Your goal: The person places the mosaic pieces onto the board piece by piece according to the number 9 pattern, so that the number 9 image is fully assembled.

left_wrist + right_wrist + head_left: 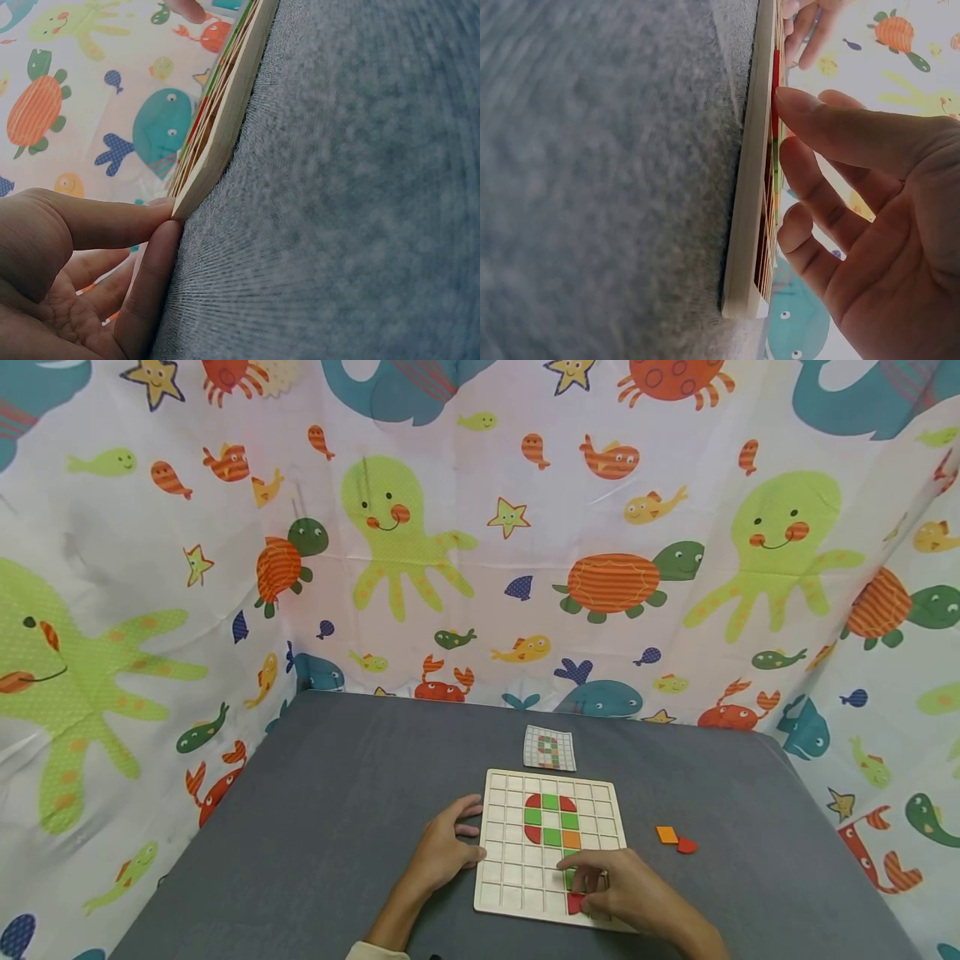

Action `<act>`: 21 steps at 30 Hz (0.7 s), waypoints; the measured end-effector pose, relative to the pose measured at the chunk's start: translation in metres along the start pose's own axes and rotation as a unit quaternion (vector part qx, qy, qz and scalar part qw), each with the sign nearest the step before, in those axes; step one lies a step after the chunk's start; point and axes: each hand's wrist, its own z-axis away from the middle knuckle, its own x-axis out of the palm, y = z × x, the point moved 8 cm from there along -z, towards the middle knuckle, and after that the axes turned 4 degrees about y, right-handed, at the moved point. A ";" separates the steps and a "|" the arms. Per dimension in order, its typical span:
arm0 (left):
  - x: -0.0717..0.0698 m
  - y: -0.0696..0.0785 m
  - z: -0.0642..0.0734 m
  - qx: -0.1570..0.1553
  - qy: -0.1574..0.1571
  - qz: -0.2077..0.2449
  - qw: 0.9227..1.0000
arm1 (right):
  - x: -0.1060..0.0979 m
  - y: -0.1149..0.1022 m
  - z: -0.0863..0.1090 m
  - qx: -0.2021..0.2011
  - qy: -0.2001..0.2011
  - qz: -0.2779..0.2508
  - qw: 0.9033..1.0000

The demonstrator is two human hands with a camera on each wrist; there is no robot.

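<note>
A square wooden grid board [517, 877] lies on the table, with green, red and orange pieces set in its cells. My left hand [444, 845] rests at the board's left edge; its thumb and fingertips touch the rim in the left wrist view. Over the board's lower right part is my right hand [622, 885]. Its thumb touches a red piece [575, 903] near the bottom edge, while the other fingers bend loosely above the board. Part of the green column [570, 878] is hidden under those fingers.
A small card [548, 749] printed with a coloured grid pattern lies behind the board. To the right are a loose orange square [667, 835] and a red rounded piece [687, 845]. A sea-animal curtain [465, 652] surrounds the grey table [337, 827].
</note>
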 end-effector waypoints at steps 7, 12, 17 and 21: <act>0.000 0.000 0.000 0.000 -0.001 0.004 1.000 | 0.002 0.002 0.000 0.006 -0.007 -0.011 1.000; 0.000 -0.001 -0.001 -0.007 -0.001 0.011 1.000 | -0.009 0.002 0.000 -0.017 0.035 0.010 0.999; 0.000 -0.001 -0.002 -0.009 -0.003 0.014 1.000 | -0.031 0.002 0.002 -0.021 0.104 0.043 0.993; 0.000 -0.001 -0.002 -0.007 -0.002 0.015 1.000 | -0.047 0.006 0.004 0.003 0.151 0.047 0.987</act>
